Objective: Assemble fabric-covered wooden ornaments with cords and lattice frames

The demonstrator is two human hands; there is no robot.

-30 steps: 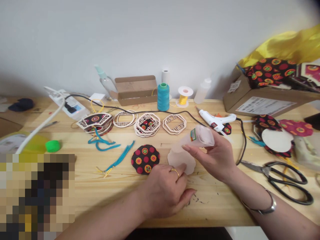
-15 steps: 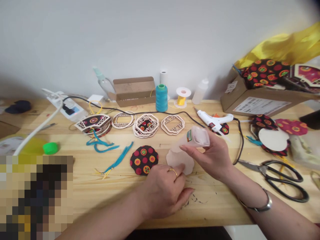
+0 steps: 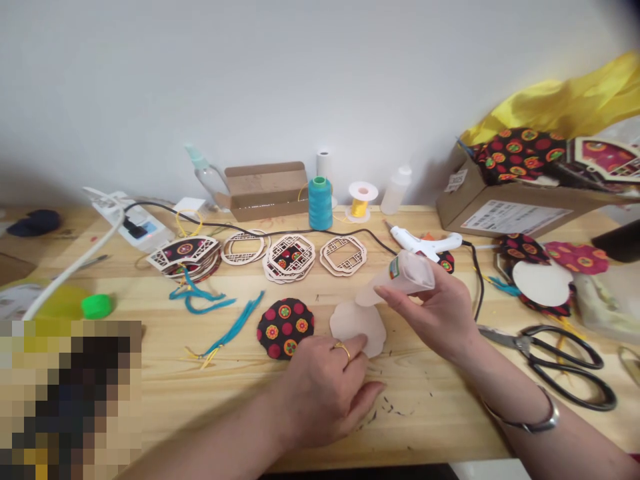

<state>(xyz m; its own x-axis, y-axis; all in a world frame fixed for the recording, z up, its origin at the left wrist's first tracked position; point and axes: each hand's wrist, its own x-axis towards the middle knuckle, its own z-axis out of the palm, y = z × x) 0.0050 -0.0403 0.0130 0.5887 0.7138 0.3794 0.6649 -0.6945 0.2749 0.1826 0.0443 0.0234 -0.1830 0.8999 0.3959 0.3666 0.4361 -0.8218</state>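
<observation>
My right hand is wrapped round a translucent plastic bottle, tilted with its narrow end down over the upper right edge of a pale scalloped disc. That disc lies flat on the wooden table. My left hand rests with its fingertips on the disc's lower part; its index finger is stretched out and it grips nothing. Just left of it lies a scalloped piece covered in black flowered fabric.
Behind are stacked lattice frames, a blue thread cone and a white glue gun. Scissors and a cardboard box stand right. Blue tassels and a green cap lie left.
My right hand has moved the bottle to the right across the pale disc, uncovering more of its upper part. My left fingertips remain on the disc. The view has shifted slightly.
</observation>
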